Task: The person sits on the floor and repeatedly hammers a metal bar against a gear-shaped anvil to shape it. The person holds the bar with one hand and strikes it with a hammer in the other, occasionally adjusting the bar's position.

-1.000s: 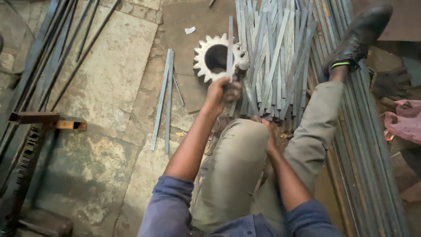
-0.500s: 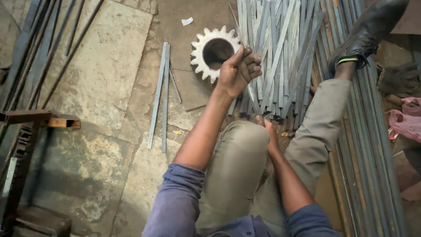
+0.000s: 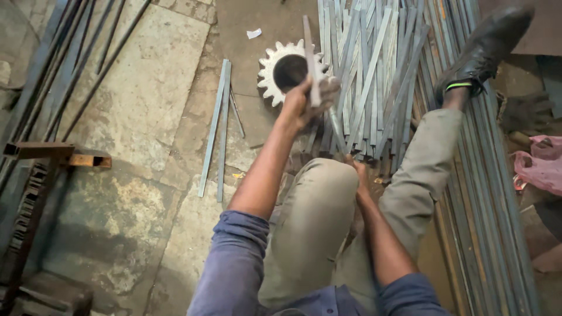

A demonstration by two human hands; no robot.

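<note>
Steel strip now stands raised in the left hand, lifted clear above the pile of strips beside the gear; right hand stays low behind the knee, grip unclear.

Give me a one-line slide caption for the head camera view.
Seated worker's left hand lifts a flat metal strip above a pile of strips, beside a large gear; right hand mostly hidden behind the knee.

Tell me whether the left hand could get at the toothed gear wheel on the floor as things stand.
Probably yes. The left hand hangs right beside the gear wheel, nothing lying between them. But it is shut on a flat metal strip, so it would likely have to drop that first.
</note>
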